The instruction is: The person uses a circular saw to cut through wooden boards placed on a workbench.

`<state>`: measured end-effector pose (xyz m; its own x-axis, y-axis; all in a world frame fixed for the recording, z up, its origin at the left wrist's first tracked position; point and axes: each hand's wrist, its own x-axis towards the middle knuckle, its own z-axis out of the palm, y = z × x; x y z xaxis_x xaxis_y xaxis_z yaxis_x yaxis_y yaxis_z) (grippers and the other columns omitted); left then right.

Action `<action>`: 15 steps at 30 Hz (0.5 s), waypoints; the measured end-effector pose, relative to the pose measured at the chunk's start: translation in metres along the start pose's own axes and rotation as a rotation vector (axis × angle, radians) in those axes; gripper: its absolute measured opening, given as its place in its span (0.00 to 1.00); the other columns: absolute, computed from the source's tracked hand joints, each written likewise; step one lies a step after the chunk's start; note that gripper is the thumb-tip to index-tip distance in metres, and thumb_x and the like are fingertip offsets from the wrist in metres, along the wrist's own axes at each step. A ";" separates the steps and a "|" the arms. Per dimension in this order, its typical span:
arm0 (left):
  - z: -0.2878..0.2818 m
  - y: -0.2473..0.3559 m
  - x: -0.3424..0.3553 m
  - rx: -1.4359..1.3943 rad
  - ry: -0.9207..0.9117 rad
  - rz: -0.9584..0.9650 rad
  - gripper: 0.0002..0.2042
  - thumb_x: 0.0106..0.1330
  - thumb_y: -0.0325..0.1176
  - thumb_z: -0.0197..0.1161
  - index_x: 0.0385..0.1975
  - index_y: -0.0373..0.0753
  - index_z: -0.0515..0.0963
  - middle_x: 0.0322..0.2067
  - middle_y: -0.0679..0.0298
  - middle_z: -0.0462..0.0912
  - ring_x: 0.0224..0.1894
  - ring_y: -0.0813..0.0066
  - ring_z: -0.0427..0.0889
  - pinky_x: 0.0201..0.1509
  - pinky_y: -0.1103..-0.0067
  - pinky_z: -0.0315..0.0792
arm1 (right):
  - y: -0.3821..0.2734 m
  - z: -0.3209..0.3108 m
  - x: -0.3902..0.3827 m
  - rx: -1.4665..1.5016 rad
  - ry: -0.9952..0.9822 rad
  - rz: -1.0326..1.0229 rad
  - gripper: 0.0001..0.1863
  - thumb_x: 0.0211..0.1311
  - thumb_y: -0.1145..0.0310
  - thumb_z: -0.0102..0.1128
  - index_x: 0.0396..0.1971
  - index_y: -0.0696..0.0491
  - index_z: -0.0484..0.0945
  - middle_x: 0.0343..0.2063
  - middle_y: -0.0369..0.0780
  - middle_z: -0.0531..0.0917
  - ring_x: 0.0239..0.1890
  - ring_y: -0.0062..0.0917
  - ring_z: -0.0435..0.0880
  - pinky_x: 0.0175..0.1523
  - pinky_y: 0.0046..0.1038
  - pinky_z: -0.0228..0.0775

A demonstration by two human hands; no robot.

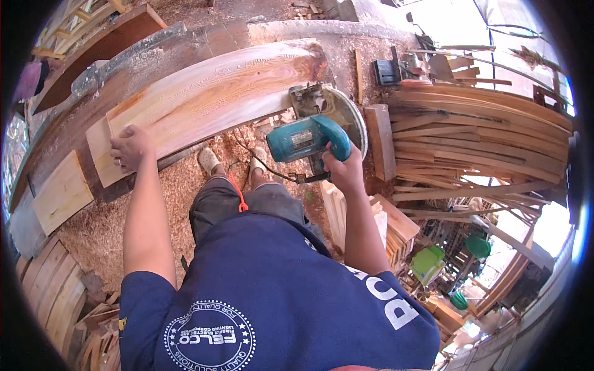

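Note:
A long, wide wooden board with reddish grain lies on the workbench in front of me. My left hand is at its left end, with the fingers curled on the board. A shorter pale board shows under that end. In my right hand is the handle of a teal circular saw, its fingers wrapped round the grip. The saw's metal base is at the board's near right corner, and its round guard faces right. Whether the blade touches wood is hidden.
A black cord runs from the saw past my feet, over wood shavings. Stacked planks fill the right side. Another pale board lies at the left. Cut pieces stand beside my right forearm.

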<state>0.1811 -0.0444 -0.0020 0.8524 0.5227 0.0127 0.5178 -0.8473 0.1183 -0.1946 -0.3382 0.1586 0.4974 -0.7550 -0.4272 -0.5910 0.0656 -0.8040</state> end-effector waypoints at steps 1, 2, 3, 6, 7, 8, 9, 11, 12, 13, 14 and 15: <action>0.001 -0.001 0.001 -0.003 0.008 0.002 0.32 0.68 0.54 0.49 0.69 0.45 0.69 0.67 0.51 0.70 0.68 0.49 0.68 0.66 0.50 0.63 | 0.002 0.000 0.001 0.005 0.003 -0.010 0.09 0.56 0.73 0.63 0.38 0.56 0.79 0.29 0.32 0.79 0.31 0.15 0.76 0.39 0.24 0.72; 0.000 0.000 -0.001 0.001 0.008 -0.004 0.32 0.68 0.54 0.49 0.69 0.45 0.69 0.67 0.51 0.70 0.68 0.49 0.68 0.66 0.50 0.63 | 0.006 -0.001 0.002 0.002 -0.003 -0.009 0.09 0.56 0.73 0.63 0.38 0.56 0.79 0.29 0.32 0.79 0.31 0.15 0.76 0.39 0.24 0.72; -0.002 0.003 -0.002 -0.009 0.000 0.002 0.32 0.68 0.54 0.50 0.69 0.44 0.69 0.67 0.51 0.70 0.68 0.49 0.68 0.66 0.50 0.62 | 0.010 -0.002 0.003 -0.015 -0.005 -0.054 0.09 0.57 0.75 0.64 0.38 0.56 0.79 0.27 0.33 0.80 0.27 0.16 0.77 0.34 0.23 0.71; -0.004 0.005 -0.002 -0.022 -0.007 -0.001 0.33 0.67 0.54 0.50 0.69 0.44 0.69 0.67 0.51 0.70 0.68 0.48 0.68 0.66 0.49 0.62 | 0.003 0.000 0.000 0.018 -0.025 -0.021 0.09 0.58 0.76 0.64 0.39 0.56 0.79 0.28 0.32 0.79 0.27 0.16 0.77 0.34 0.23 0.71; -0.004 0.005 -0.002 -0.031 -0.006 -0.005 0.33 0.67 0.55 0.50 0.69 0.43 0.69 0.67 0.50 0.70 0.68 0.48 0.68 0.66 0.49 0.62 | 0.000 0.001 -0.001 0.069 -0.037 0.054 0.08 0.57 0.75 0.63 0.38 0.55 0.79 0.29 0.31 0.79 0.32 0.15 0.76 0.39 0.23 0.71; -0.004 0.003 -0.001 -0.030 -0.006 -0.012 0.33 0.67 0.55 0.50 0.69 0.43 0.69 0.67 0.50 0.70 0.68 0.48 0.68 0.66 0.49 0.62 | 0.005 0.000 0.002 0.065 -0.042 0.052 0.08 0.57 0.75 0.63 0.38 0.55 0.79 0.29 0.31 0.79 0.32 0.15 0.76 0.39 0.23 0.71; -0.004 0.002 -0.001 -0.030 -0.003 -0.008 0.33 0.67 0.55 0.50 0.69 0.43 0.69 0.67 0.50 0.69 0.69 0.47 0.68 0.67 0.48 0.61 | 0.014 -0.001 0.005 0.023 -0.037 -0.024 0.08 0.59 0.77 0.63 0.39 0.56 0.78 0.27 0.32 0.79 0.27 0.16 0.77 0.34 0.23 0.71; -0.004 0.001 -0.001 -0.025 0.001 -0.006 0.33 0.67 0.55 0.51 0.69 0.43 0.69 0.68 0.49 0.69 0.69 0.47 0.67 0.67 0.48 0.61 | 0.019 -0.001 0.007 -0.018 -0.037 -0.098 0.08 0.61 0.79 0.63 0.39 0.56 0.78 0.25 0.33 0.79 0.23 0.16 0.78 0.29 0.22 0.71; -0.004 0.002 -0.001 -0.037 -0.007 -0.003 0.33 0.67 0.56 0.51 0.69 0.43 0.69 0.68 0.49 0.69 0.70 0.47 0.67 0.67 0.47 0.61 | 0.016 -0.001 0.005 -0.010 -0.035 -0.056 0.08 0.59 0.77 0.63 0.39 0.55 0.78 0.27 0.32 0.79 0.27 0.16 0.77 0.34 0.22 0.71; -0.004 0.002 -0.001 -0.049 -0.015 -0.001 0.33 0.67 0.56 0.51 0.69 0.43 0.69 0.68 0.48 0.68 0.70 0.46 0.66 0.68 0.47 0.60 | 0.014 -0.001 0.004 -0.002 -0.032 -0.014 0.08 0.58 0.76 0.62 0.38 0.55 0.79 0.29 0.31 0.79 0.32 0.15 0.76 0.39 0.22 0.71; -0.004 0.002 -0.001 -0.048 -0.016 -0.007 0.33 0.67 0.56 0.51 0.69 0.43 0.69 0.68 0.48 0.68 0.70 0.46 0.66 0.68 0.47 0.60 | 0.014 -0.002 0.004 -0.006 -0.036 -0.014 0.08 0.58 0.76 0.62 0.38 0.55 0.79 0.29 0.31 0.79 0.32 0.15 0.76 0.39 0.22 0.71; -0.003 0.002 -0.002 -0.058 -0.010 -0.003 0.34 0.67 0.56 0.51 0.69 0.43 0.69 0.68 0.48 0.68 0.70 0.46 0.66 0.68 0.46 0.60 | 0.013 -0.002 0.004 0.010 -0.044 0.005 0.08 0.58 0.76 0.62 0.38 0.55 0.79 0.29 0.31 0.79 0.32 0.14 0.76 0.39 0.22 0.71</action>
<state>0.1800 -0.0467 0.0016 0.8516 0.5242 0.0024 0.5156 -0.8385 0.1761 -0.2018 -0.3422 0.1470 0.5219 -0.7256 -0.4485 -0.5869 0.0761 -0.8060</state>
